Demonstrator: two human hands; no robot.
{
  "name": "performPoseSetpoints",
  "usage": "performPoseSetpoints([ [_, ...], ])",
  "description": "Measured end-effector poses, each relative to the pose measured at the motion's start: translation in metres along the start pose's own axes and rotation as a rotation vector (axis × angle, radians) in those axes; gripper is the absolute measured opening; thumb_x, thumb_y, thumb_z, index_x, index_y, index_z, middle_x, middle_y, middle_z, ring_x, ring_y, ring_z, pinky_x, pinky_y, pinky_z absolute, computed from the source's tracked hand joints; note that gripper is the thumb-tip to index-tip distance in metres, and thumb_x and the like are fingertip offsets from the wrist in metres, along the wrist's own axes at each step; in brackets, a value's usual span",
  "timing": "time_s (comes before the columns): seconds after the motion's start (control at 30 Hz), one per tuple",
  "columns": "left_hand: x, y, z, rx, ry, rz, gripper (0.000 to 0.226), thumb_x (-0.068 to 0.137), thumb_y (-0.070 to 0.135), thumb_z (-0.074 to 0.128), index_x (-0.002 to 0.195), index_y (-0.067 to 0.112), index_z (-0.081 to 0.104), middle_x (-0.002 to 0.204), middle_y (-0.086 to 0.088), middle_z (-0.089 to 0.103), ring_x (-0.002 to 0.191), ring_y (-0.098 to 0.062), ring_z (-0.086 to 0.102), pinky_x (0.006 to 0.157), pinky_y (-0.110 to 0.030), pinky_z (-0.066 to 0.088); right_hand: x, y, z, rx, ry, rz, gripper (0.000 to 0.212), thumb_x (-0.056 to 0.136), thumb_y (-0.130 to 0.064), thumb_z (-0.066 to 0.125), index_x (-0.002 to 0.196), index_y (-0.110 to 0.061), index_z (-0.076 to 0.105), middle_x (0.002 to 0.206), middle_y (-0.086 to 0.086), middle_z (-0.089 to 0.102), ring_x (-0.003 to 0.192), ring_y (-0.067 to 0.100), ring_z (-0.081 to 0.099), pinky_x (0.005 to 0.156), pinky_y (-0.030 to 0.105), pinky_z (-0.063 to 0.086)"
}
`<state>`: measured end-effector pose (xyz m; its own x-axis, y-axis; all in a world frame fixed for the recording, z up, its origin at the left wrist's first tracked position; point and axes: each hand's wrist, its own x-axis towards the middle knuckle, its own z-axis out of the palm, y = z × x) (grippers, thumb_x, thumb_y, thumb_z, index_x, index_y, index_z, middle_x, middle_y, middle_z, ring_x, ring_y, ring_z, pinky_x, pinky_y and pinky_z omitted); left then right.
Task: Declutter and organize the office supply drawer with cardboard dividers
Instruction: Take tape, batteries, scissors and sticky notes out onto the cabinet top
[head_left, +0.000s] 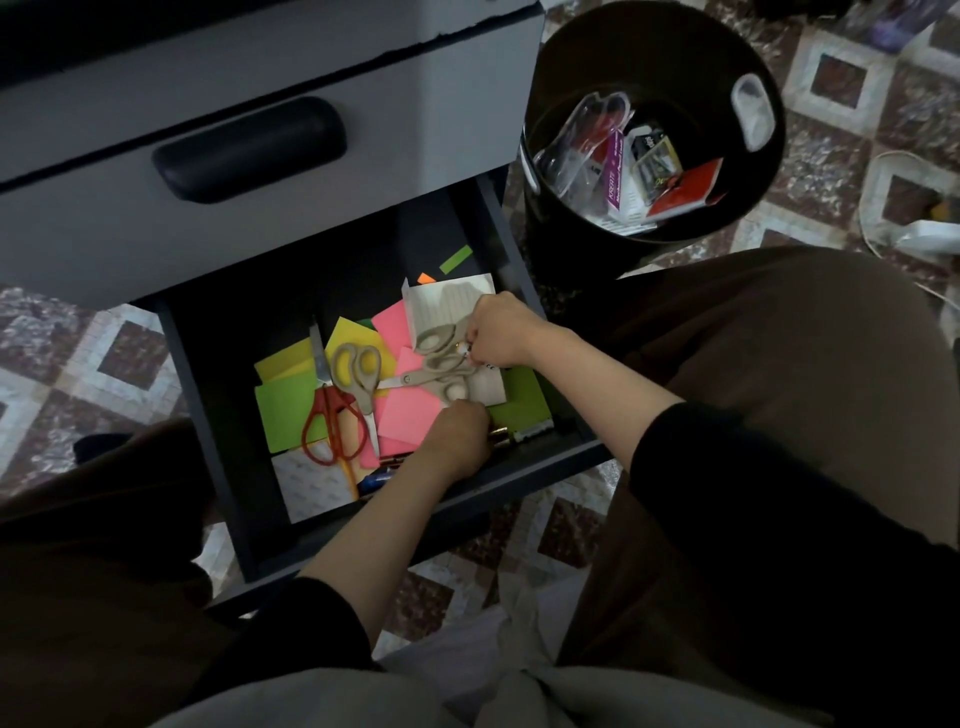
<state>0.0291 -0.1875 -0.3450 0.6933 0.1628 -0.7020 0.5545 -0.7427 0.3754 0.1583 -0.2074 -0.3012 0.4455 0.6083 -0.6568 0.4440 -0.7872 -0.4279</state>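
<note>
Right hand (501, 335) touching grey scissors (426, 375), left hand (457, 441) just beside

The open drawer (244, 322) fills the middle of the frame. On its dark bottom lie loose sheets, overlapping: green paper (285, 410) and yellow paper (348, 332) at the left, pink paper (410, 415) in the centre, and a white sheet (311, 488) at the lower left corner. Red-handled scissors (332, 426) and beige scissors (358, 374) rest on them, with the second beige scissors (436, 364) further right. The patterned tile floor (130, 358) carries a black bin (561, 244) at upper right and a white cable (872, 171) at the right edge.
</note>
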Motion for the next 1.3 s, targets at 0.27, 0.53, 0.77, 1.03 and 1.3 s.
performPoseSetpoints([
  [0.27, -0.019, -0.005, -0.014, -0.366, 0.166, 0.006, 0.027, 0.083, 0.011, 0.068, 0.108, 0.002, 0.068, 0.105, -0.015, 0.068, 0.095, -0.021, 0.061, 0.066, -0.012, 0.034, -0.005, -0.007, -0.006, 0.050, 0.024, 0.023, 0.014, 0.084, -0.006, 0.059, 0.071, -0.005, 0.056, 0.082, 0.009, 0.052, 0.097, 0.025, 0.058, 0.075, 0.031, 0.051],
  [0.53, -0.068, -0.030, -0.046, -0.567, 0.338, -0.077, 0.020, 0.082, 0.017, 0.070, 0.094, 0.001, 0.070, 0.086, -0.012, 0.067, 0.083, -0.018, 0.059, 0.066, -0.024, 0.038, -0.035, -0.030, -0.015, 0.251, -0.028, -0.045, 0.023, 0.082, 0.000, 0.063, 0.099, 0.016, 0.064, 0.080, 0.015, 0.056, 0.074, 0.024, 0.055, 0.071, 0.036, 0.051],
  [0.77, -0.115, -0.054, -0.072, -0.715, 0.486, -0.146, 0.013, 0.083, 0.015, 0.068, 0.080, 0.002, 0.067, 0.069, -0.008, 0.058, 0.065, -0.016, 0.049, 0.054, -0.022, 0.036, -0.074, -0.053, -0.036, 0.363, -0.065, -0.150, 0.010, 0.081, 0.004, 0.065, 0.072, 0.000, 0.063, 0.065, 0.006, 0.056, 0.060, 0.014, 0.057, 0.062, 0.024, 0.054],
  [1.03, -0.172, -0.046, -0.139, -0.969, 0.667, -0.023, 0.028, 0.079, -0.001, 0.069, 0.101, 0.010, 0.056, 0.073, -0.009, 0.062, 0.059, -0.009, 0.064, 0.058, -0.023, 0.056, -0.116, -0.105, -0.078, 0.588, -0.031, -0.363, 0.024, 0.081, 0.011, 0.061, 0.103, 0.001, 0.058, 0.067, 0.010, 0.057, 0.053, 0.013, 0.060, 0.054, 0.025, 0.058],
  [1.3, -0.248, -0.028, -0.244, -0.977, 0.807, 0.176, 0.027, 0.075, -0.003, 0.070, 0.093, 0.015, 0.060, 0.069, -0.008, 0.068, 0.061, -0.013, 0.066, 0.055, -0.022, 0.055, -0.155, -0.162, -0.165, 0.683, 0.105, -0.601, 0.024, 0.079, 0.007, 0.066, 0.097, -0.005, 0.059, 0.061, 0.012, 0.063, 0.045, 0.015, 0.060, 0.050, 0.023, 0.055],
])
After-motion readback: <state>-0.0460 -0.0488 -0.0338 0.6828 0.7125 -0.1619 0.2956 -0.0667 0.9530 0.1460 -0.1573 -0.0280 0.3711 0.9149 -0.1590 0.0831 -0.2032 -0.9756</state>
